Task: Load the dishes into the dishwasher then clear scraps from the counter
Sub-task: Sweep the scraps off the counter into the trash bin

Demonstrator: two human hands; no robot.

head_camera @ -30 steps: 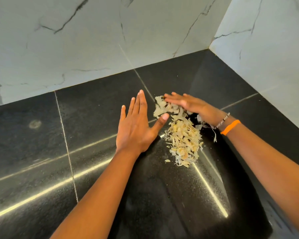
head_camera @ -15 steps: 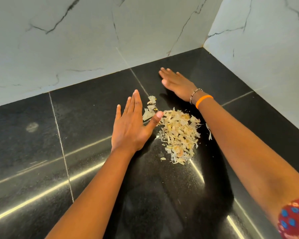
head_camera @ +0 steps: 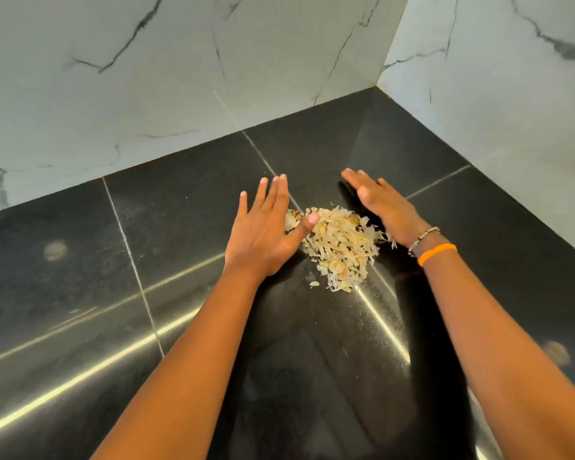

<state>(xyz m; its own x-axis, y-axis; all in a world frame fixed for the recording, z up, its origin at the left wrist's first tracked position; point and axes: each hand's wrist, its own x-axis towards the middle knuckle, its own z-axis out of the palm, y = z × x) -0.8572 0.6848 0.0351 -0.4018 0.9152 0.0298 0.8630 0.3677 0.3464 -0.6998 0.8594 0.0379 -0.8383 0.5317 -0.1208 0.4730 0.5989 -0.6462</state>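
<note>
Flat, spread left hand [head_camera: 264, 234] and right hand [head_camera: 380, 202] flank the heaped scraps [head_camera: 341, 245] at frame centre on the black counter [head_camera: 180, 234]; gathered, not yet removed. No dishwasher in view.

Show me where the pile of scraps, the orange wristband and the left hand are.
pile of scraps [head_camera: 341, 247], head view, middle of the heap.
orange wristband [head_camera: 437, 254], head view, top of the band on the right wrist.
left hand [head_camera: 266, 234], head view, back of the hand.
</note>
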